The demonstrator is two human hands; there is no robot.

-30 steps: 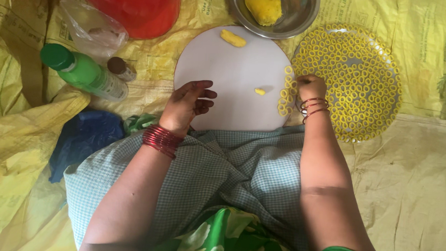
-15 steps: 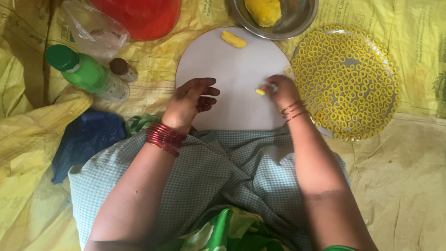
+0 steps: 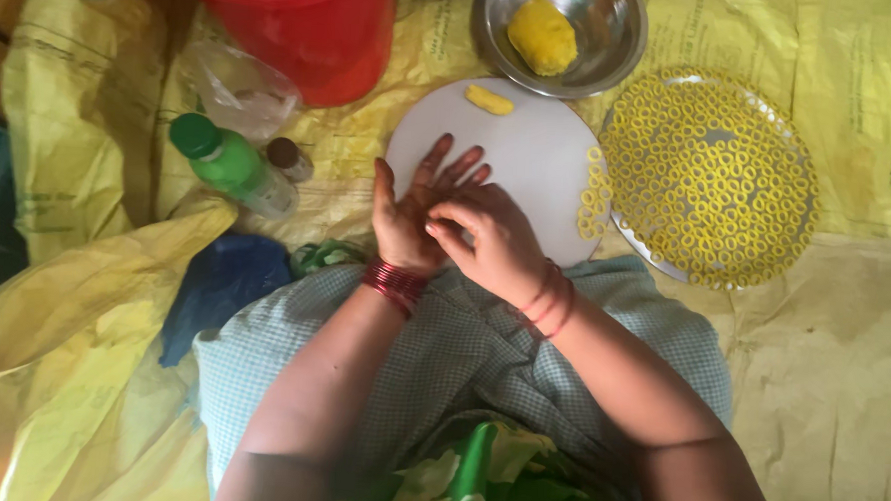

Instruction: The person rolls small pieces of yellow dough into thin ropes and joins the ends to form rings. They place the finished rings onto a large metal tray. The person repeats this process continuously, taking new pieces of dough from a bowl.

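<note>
My left hand (image 3: pixel 417 209) lies palm up, fingers spread open, at the near edge of the round white board (image 3: pixel 530 154). My right hand (image 3: pixel 491 244) rests across that palm with its fingers curled and its fingertips pressing into the palm; whether anything lies between the two hands I cannot tell. Red bangles (image 3: pixel 394 283) circle my left wrist, thinner ones my right.

On the far part of the board lies a short yellow dough roll (image 3: pixel 489 100), well apart from both hands. Beyond it stands a steel bowl (image 3: pixel 615 32) holding a lump of yellow dough (image 3: pixel 542 34). To the right, just beside the board, a round plate (image 3: pixel 799 186) carries many small yellow dough rings (image 3: pixel 699 181) laid close together; a few rings sit on the board's right edge.

To the left lie a green bottle (image 3: pixel 231 164) on its side and a small brown-capped vial (image 3: pixel 289 158), with a clear plastic bag (image 3: pixel 237 91) and a red bucket (image 3: pixel 310 24) behind them. A blue cloth (image 3: pixel 218 291) lies near my left elbow. Yellow sheeting (image 3: pixel 861 379) covers the floor.
</note>
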